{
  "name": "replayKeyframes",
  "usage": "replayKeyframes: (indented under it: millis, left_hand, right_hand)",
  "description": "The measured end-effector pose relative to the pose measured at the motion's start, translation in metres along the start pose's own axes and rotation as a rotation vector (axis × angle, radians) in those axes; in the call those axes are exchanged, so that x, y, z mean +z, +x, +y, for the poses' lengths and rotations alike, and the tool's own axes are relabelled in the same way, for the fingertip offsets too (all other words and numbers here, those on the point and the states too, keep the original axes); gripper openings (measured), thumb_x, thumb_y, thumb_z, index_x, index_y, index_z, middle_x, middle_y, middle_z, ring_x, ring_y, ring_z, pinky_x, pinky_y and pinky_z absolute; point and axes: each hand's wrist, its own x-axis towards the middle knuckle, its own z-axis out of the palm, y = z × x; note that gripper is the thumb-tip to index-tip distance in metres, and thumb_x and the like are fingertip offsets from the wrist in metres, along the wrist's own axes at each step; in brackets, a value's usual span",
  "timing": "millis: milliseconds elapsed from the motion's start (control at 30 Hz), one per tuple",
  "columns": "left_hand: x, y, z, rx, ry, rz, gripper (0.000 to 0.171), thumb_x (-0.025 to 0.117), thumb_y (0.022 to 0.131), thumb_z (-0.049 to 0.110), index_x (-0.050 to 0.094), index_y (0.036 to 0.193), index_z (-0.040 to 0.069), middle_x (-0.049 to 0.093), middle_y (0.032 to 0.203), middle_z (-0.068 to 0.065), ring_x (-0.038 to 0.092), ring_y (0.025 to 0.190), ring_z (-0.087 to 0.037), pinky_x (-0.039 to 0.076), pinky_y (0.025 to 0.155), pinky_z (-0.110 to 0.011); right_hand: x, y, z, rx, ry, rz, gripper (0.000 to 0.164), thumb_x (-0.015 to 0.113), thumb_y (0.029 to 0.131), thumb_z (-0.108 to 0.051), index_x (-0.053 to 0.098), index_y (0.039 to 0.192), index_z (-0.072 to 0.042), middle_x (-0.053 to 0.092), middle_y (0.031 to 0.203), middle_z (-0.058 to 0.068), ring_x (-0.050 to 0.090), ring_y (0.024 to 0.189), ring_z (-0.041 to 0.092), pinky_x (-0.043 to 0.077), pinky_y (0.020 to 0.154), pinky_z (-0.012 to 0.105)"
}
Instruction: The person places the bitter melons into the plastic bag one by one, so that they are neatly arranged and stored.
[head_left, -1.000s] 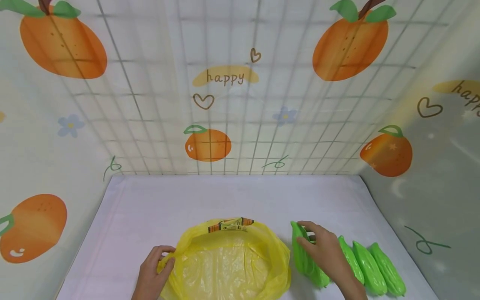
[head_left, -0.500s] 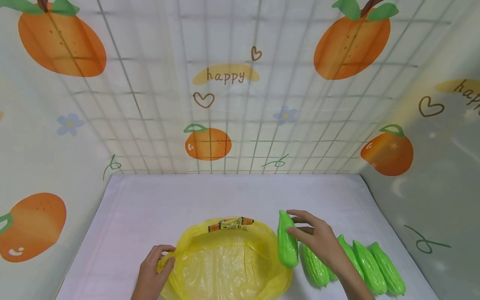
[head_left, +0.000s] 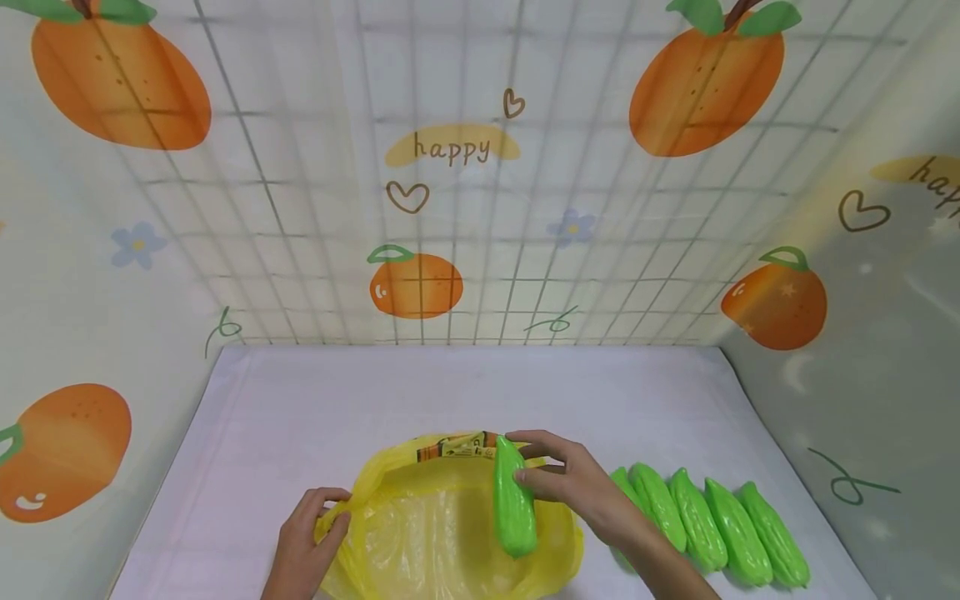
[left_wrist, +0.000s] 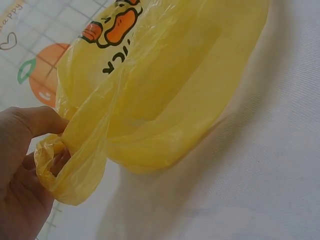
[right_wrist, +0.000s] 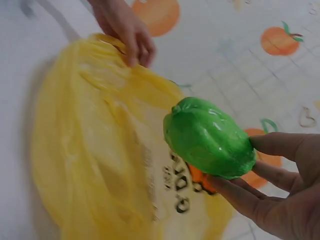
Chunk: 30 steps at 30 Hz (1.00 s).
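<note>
A glossy green bitter melon (head_left: 515,504), ridged and apparently a plastic model, hangs above the mouth of a yellow plastic bag (head_left: 420,533). My right hand (head_left: 573,479) pinches it between thumb and fingers. In the right wrist view its blunt end faces the camera, and the bitter melon (right_wrist: 207,137) is clear of the bag. At the bag's left side my left hand (head_left: 311,533) holds the rim. The left wrist view shows a looped bag handle (left_wrist: 75,165) between the thumb and fingers of the left hand (left_wrist: 25,155).
Several more green bitter melons (head_left: 735,533) lie side by side on the white table (head_left: 465,383) to the right of the bag. The right forearm partly covers the nearest ones. A printed curtain (head_left: 480,225) with oranges stands behind and at both sides.
My right hand lifted the bitter melon off the row and carried it left, over the bag's opening. My left hand stays at the bag's rim.
</note>
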Motion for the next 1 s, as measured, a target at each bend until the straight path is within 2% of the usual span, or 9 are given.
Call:
replayKeyframes:
  millis: [100, 267, 433, 667, 833, 1000]
  left_hand:
    - [0.000, 0.000, 0.001, 0.004, -0.001, 0.002, 0.019, 0.067, 0.094, 0.009, 0.066, 0.110, 0.020, 0.062, 0.108, 0.004, 0.059, 0.095, -0.013, 0.051, 0.083, -0.037]
    - [0.000, -0.001, 0.001, 0.005, 0.002, 0.005, 0.019, 0.067, 0.094, 0.009, 0.066, 0.109, 0.020, 0.062, 0.108, 0.004, 0.059, 0.099, -0.015, 0.050, 0.086, -0.040]
    - [0.002, -0.001, 0.000, 0.005, 0.002, 0.005, 0.019, 0.068, 0.094, 0.010, 0.066, 0.110, 0.020, 0.062, 0.108, 0.004, 0.059, 0.101, -0.015, 0.049, 0.087, -0.042]
    - [0.003, -0.001, -0.002, 0.018, 0.001, 0.014, 0.019, 0.068, 0.094, 0.009, 0.066, 0.110, 0.019, 0.062, 0.107, 0.005, 0.060, 0.103, -0.015, 0.050, 0.088, -0.042]
    - [0.004, -0.002, -0.003, 0.033, 0.002, 0.017, 0.019, 0.068, 0.094, 0.008, 0.066, 0.110, 0.020, 0.062, 0.107, 0.006, 0.061, 0.104, -0.016, 0.050, 0.089, -0.043]
    - [0.003, -0.001, -0.006, 0.046, -0.007, 0.018, 0.020, 0.067, 0.095, 0.008, 0.066, 0.110, 0.020, 0.063, 0.108, 0.006, 0.061, 0.105, -0.016, 0.050, 0.089, -0.043]
  right_hand:
    - [0.010, 0.004, 0.004, -0.004, 0.031, -0.055, 0.053, 0.068, 0.095, -0.020, 0.051, 0.143, -0.008, 0.048, 0.135, 0.025, 0.061, 0.113, 0.035, 0.055, 0.086, 0.045]
    - [0.027, 0.013, 0.011, 0.026, 0.107, -0.097, 0.053, 0.069, 0.093, -0.015, 0.051, 0.142, -0.004, 0.051, 0.128, 0.023, 0.064, 0.103, 0.027, 0.055, 0.088, 0.046]
    - [0.043, 0.023, 0.018, 0.095, 0.169, -0.133, 0.053, 0.069, 0.092, -0.014, 0.052, 0.141, -0.005, 0.052, 0.123, 0.020, 0.062, 0.100, 0.023, 0.054, 0.088, 0.047]
    - [0.067, 0.037, 0.032, 0.208, 0.291, -0.192, 0.053, 0.066, 0.093, -0.011, 0.047, 0.141, -0.001, 0.061, 0.114, 0.018, 0.066, 0.095, 0.026, 0.053, 0.089, 0.050]
    - [0.083, 0.047, 0.037, 0.253, 0.320, -0.200, 0.052, 0.064, 0.093, -0.007, 0.045, 0.141, 0.001, 0.061, 0.118, 0.018, 0.066, 0.100, 0.030, 0.052, 0.091, 0.049]
    - [0.098, 0.059, 0.036, 0.257, 0.326, -0.173, 0.052, 0.063, 0.093, -0.003, 0.045, 0.141, 0.002, 0.060, 0.118, 0.019, 0.067, 0.100, 0.031, 0.053, 0.091, 0.048]
